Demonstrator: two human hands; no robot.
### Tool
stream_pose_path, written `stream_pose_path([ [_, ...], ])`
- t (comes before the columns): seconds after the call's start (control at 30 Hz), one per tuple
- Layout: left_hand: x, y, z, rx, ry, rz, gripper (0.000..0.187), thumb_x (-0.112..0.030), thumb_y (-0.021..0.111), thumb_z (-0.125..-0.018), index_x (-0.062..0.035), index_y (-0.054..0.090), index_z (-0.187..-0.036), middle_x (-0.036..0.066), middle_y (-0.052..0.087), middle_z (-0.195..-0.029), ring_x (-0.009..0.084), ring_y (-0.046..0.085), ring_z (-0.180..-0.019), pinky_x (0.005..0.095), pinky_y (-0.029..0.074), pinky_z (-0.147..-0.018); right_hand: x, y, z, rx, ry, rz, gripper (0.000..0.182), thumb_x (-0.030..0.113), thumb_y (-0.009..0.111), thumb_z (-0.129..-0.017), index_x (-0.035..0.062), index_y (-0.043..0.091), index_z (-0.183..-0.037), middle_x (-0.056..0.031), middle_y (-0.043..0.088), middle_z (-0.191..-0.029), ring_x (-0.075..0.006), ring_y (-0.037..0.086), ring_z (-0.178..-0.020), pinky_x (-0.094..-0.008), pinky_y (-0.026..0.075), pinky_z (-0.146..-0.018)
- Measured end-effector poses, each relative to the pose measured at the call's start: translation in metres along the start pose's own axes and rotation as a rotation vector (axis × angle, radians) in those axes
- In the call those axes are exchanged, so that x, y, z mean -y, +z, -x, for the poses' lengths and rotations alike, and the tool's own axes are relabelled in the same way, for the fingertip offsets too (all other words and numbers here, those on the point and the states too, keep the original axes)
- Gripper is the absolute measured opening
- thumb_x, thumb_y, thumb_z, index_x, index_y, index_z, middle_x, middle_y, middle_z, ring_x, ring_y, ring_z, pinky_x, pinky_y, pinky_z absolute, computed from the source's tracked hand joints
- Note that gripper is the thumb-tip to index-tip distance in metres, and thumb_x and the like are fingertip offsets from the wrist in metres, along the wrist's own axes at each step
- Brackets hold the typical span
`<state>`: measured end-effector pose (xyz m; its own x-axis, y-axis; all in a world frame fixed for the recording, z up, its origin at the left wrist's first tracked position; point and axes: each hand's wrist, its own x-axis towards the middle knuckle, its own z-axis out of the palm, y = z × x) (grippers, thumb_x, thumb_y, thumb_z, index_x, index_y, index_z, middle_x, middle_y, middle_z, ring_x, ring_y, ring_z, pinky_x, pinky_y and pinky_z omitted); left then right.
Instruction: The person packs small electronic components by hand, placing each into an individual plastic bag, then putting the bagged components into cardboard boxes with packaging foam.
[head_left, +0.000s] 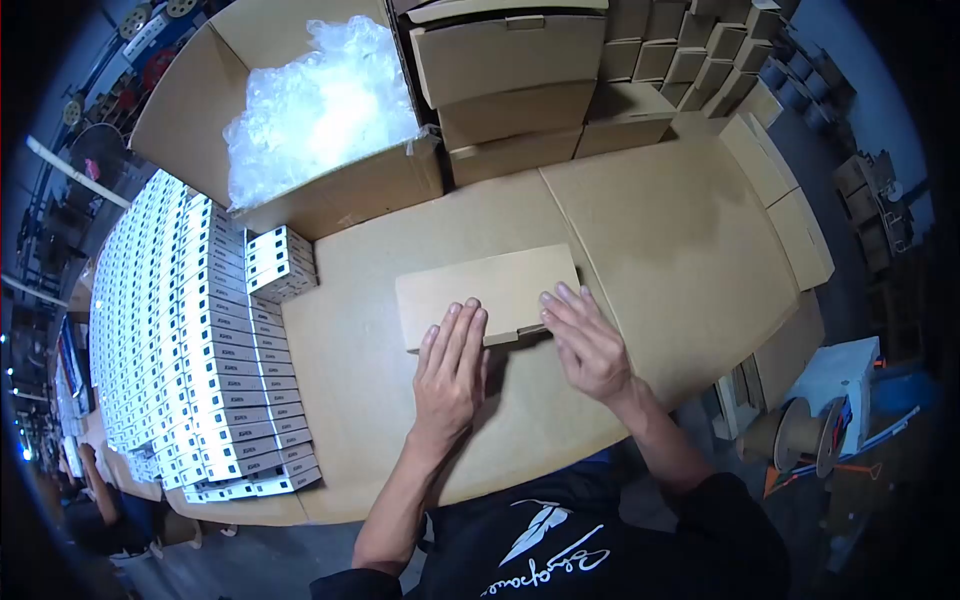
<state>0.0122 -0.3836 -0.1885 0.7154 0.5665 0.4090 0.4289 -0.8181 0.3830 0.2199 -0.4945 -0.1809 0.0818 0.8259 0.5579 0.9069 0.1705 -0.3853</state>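
No text reads clearly — the script point(552, 568) on the black shirt point(650, 550) and print point(245, 383) on the white boxes point(222, 345) are illegible.

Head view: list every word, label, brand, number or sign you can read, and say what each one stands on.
Nothing reads with certainty.
Black shirt: white script under a feather; its letters are unclear.
White boxes: repeated dark print, too small and blurred.
Blue-and-white sign, upper left: too small.
Brown box under the hands: none visible.
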Motion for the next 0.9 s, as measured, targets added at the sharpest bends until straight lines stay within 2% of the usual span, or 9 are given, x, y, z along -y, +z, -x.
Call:
stream_pose_path([
  [0.03, 0.006, 0.001, -0.009, -0.024, 0.007, -0.001, 0.053, 0.000, 0.061, -0.095, -0.0041, 0.052, -0.148, 0.013, 0.053, -0.152, 0.0316, 0.048, -0.144, 0.0487, 0.037, -0.117, 0.001, 0.003, -0.001, 0.021, -0.005, 0.046, 0.034, 0.007, 0.071, -0.087, -0.0018, 0.071, -0.121, -0.0171, 0.067, -0.134, -0.0356, 0.057, -0.135, -0.0534, 0.043, -0.114],
  [0.07, 0.009, 0.000, -0.014, -0.041, 0.007, -0.001, 0.052, 0.000, 0.061, -0.095, -0.0047, 0.054, -0.147, 0.013, 0.055, -0.151, 0.0310, 0.049, -0.143, 0.0483, 0.038, -0.116, 0.001, 0.009, 0.002, 0.077, 0.005, 0.077, 0.048, 0.015, 0.069, -0.090, 0.0012, 0.063, -0.136, -0.0158, 0.059, -0.146, -0.0345, 0.050, -0.142, -0.0596, 0.031, -0.120],
  [0.17, 0.019, 0.007, -0.024, -0.106, 0.019, 0.053, 0.047, 0.000, 0.061, -0.097, -0.0066, 0.058, -0.144, 0.012, 0.058, -0.147, 0.0305, 0.052, -0.140, 0.0480, 0.039, -0.115, 0.016, 0.015, -0.019, 0.145, 0.108, 0.169, 0.055, 0.017, 0.070, -0.090, 0.0032, 0.058, -0.142, -0.0125, 0.051, -0.154, -0.0325, 0.042, -0.147, -0.0650, 0.021, -0.122],
  [0.2, 0.017, 0.006, -0.027, -0.168, 0.021, 0.081, 0.039, 0.000, 0.066, -0.095, -0.0070, 0.065, -0.133, 0.012, 0.066, -0.136, 0.0309, 0.058, -0.135, 0.0477, 0.040, -0.115, 0.016, 0.022, -0.019, 0.147, 0.136, 0.169, 0.062, 0.020, 0.073, -0.089, 0.0080, 0.055, -0.147, -0.0097, 0.046, -0.159, -0.0305, 0.038, -0.149, -0.0682, 0.016, -0.121],
  [0.33, 0.023, 0.012, -0.023, -0.335, 0.014, 0.265, 0.022, 0.002, 0.079, -0.083, -0.0064, 0.073, -0.103, 0.009, 0.073, -0.112, 0.0286, 0.068, -0.122, 0.0499, 0.039, -0.116, 0.022, 0.036, -0.026, 0.006, 0.153, 0.127, 0.048, 0.019, 0.079, -0.085, 0.0140, 0.069, -0.132, -0.0048, 0.059, -0.147, -0.0290, 0.045, -0.145, -0.0657, 0.011, -0.123],
  [0.43, 0.022, 0.004, -0.023, -0.317, 0.035, 0.222, 0.021, 0.001, 0.079, -0.082, -0.0068, 0.073, -0.101, 0.008, 0.073, -0.111, 0.0275, 0.068, -0.121, 0.0510, 0.037, -0.118, 0.020, 0.045, -0.023, -0.132, 0.154, -0.003, 0.029, 0.016, 0.082, -0.082, 0.0166, 0.078, -0.111, -0.0001, 0.071, -0.131, -0.0275, 0.051, -0.141, -0.0627, 0.007, -0.125],
  [0.53, 0.023, 0.002, -0.024, -0.300, 0.026, 0.187, 0.020, -0.004, 0.082, -0.081, -0.0102, 0.074, -0.098, 0.006, 0.072, -0.112, 0.0265, 0.067, -0.121, 0.0555, 0.025, -0.123, 0.018, 0.048, -0.025, -0.214, 0.192, -0.152, 0.011, 0.013, 0.083, -0.080, 0.0168, 0.080, -0.090, 0.0030, 0.077, -0.115, -0.0266, 0.055, -0.136, -0.0595, 0.006, -0.126],
  [0.6, 0.024, 0.000, -0.025, -0.298, -0.001, 0.127, 0.018, -0.010, 0.083, -0.081, -0.0143, 0.076, -0.098, 0.002, 0.071, -0.116, 0.0263, 0.063, -0.125, 0.0600, 0.016, -0.125, 0.017, 0.049, -0.026, -0.217, 0.210, -0.158, 0.010, 0.013, 0.083, -0.080, 0.0166, 0.079, -0.089, 0.0030, 0.077, -0.116, -0.0267, 0.056, -0.135, -0.0597, 0.006, -0.126],
  [0.9, 0.020, 0.010, -0.024, -0.297, -0.152, 0.178, 0.006, -0.015, 0.081, -0.083, -0.0167, 0.077, -0.087, 0.001, 0.067, -0.130, 0.0316, 0.047, -0.141, 0.0686, 0.011, -0.121, 0.028, 0.049, -0.032, -0.213, 0.341, -0.137, 0.007, 0.017, 0.078, -0.087, 0.0125, 0.073, -0.084, -0.0019, 0.070, -0.131, -0.0288, 0.051, -0.139, -0.0609, 0.011, -0.125],
])
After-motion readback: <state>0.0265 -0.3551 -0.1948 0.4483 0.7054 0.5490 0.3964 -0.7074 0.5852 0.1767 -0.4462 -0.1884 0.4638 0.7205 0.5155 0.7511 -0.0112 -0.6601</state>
